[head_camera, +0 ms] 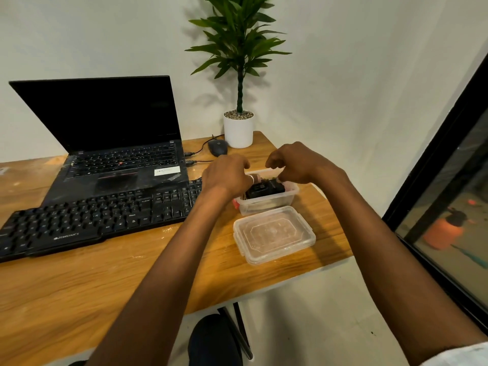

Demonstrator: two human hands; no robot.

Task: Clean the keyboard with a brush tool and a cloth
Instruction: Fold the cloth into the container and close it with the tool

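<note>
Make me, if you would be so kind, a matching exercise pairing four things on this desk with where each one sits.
Things:
1. keyboard
2. lid
3. mouse
4. plant pot

Places:
A. at the far edge of the table, by the wall
B. between the laptop and the plant pot
C. directly in front of the laptop
D. flat on the table, nearer the person than the open box

Pairs: 1-C, 2-D, 3-B, 4-A

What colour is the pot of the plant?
The pot is white; the head view shows it clearly.
</note>
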